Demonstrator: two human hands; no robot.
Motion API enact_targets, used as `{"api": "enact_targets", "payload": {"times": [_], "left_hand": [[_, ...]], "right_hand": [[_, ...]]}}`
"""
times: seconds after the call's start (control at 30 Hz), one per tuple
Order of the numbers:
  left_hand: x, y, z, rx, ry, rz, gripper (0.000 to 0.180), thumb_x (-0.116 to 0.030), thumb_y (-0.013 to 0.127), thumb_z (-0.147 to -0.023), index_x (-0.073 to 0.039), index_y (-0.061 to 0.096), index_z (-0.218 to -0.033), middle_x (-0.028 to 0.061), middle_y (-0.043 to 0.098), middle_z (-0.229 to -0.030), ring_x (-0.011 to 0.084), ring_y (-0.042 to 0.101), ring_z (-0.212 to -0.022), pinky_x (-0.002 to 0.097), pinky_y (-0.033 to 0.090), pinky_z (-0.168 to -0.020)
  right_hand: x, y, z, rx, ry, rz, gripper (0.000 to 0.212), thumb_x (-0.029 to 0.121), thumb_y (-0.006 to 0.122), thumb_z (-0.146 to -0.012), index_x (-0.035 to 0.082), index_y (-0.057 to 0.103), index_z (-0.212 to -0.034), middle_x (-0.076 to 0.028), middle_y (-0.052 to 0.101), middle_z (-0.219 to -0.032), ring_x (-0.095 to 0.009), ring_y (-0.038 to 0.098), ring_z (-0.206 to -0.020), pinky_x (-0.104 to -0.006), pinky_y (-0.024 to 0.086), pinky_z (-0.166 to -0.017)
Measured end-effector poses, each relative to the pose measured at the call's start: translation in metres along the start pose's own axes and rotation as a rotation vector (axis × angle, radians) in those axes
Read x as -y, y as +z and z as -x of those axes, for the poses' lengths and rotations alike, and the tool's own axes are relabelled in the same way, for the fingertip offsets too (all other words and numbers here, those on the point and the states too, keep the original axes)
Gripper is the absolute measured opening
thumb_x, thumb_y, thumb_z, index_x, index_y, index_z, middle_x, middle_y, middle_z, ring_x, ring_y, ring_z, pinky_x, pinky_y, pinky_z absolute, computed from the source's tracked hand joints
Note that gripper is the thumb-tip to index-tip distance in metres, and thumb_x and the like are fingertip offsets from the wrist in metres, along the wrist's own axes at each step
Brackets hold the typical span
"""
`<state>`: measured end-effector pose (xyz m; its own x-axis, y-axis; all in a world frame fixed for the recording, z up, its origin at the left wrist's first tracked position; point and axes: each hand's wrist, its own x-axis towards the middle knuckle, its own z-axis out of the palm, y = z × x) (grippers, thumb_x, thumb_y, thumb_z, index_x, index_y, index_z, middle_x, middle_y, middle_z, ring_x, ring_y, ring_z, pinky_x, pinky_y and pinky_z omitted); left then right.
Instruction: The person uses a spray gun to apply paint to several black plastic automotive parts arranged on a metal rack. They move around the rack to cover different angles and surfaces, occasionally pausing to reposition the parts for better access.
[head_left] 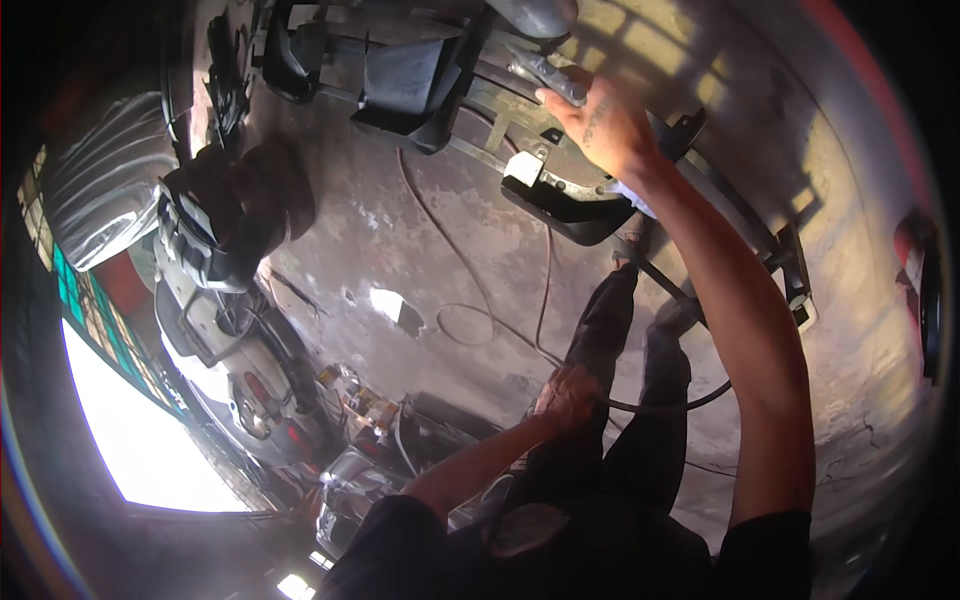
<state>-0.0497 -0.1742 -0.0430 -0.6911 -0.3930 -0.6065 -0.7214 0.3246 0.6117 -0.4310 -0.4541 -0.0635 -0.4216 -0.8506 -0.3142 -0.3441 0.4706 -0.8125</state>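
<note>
At the far left a parked motorbike [215, 300] stands by the bright doorway, out of the way of the work, with a covered silver shape [105, 180] just above it. Moving inward, a thin dark cable [470, 290] snakes loosely over the stained concrete floor [380, 220], lying slack, probably so the tool it feeds can be moved freely. The left hand [568, 392] rests low against the person's dark trouser leg [600, 330], fingers curled around what looks like the cable where it loops past the thigh; the grip appears loose, likely just keeping the cord clear of the feet, though I cannot tell whether the hand is fully closed on it. Further right, the right hand [600, 118] reaches out at full arm's length and closes around the grey handle of a tool [550, 75], held against the metal frame [540, 160] that lies flat on the floor at the top centre. The frame sits low and braced by black plastic panels [400, 85] beside it, which seems to steady it for working from above.
</note>
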Motion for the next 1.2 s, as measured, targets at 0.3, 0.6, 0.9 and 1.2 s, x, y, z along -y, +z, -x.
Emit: {"api": "enact_targets", "payload": {"times": [0.3,0.6,0.9,1.2], "left_hand": [[-0.018,0.04,0.031,-0.02,-0.155,-0.011,0.014,-0.018,0.069,-0.084,-0.017,0.064,-0.097,0.0108,0.058,-0.099,0.0374,0.06,-0.097,0.0514,0.05,-0.082],[-0.035,0.096,0.071,-0.189,-0.26,-0.016,0.016,-0.022,0.07,-0.092,-0.009,0.062,-0.095,0.013,0.059,-0.102,0.0387,0.06,-0.099,0.0511,0.05,-0.085],[0.009,0.074,0.149,-0.626,-0.479,0.017,0.015,-0.013,0.078,-0.084,-0.009,0.064,-0.083,0.0094,0.065,-0.101,0.0369,0.061,-0.097,0.049,0.048,-0.082],[0.105,-0.016,0.166,-0.649,-0.437,-0.073,0.012,-0.013,0.076,-0.085,-0.012,0.065,-0.088,0.0062,0.062,-0.112,0.0347,0.058,-0.105,0.0484,0.046,-0.086]], "right_hand": [[-0.005,0.075,0.104,0.288,-0.082,-0.058,0.041,0.038,0.074,-0.095,0.009,0.073,-0.124,-0.02,0.075,-0.094,-0.038,0.072,-0.083,-0.0429,0.055,-0.077],[0.017,0.137,0.149,-0.11,-0.047,-0.213,0.031,0.039,0.073,-0.096,0.01,0.073,-0.107,-0.019,0.073,-0.08,-0.04,0.072,-0.077,-0.0494,0.055,-0.07],[0.063,0.152,0.168,0.077,-0.034,-0.227,0.033,0.037,0.075,-0.095,0.01,0.075,-0.114,-0.019,0.075,-0.089,-0.037,0.073,-0.081,-0.046,0.055,-0.07],[0.123,0.186,0.135,-0.331,-0.026,-0.19,0.028,0.029,0.075,-0.096,0.006,0.072,-0.113,-0.019,0.074,-0.093,-0.04,0.072,-0.088,-0.048,0.055,-0.077]]}}
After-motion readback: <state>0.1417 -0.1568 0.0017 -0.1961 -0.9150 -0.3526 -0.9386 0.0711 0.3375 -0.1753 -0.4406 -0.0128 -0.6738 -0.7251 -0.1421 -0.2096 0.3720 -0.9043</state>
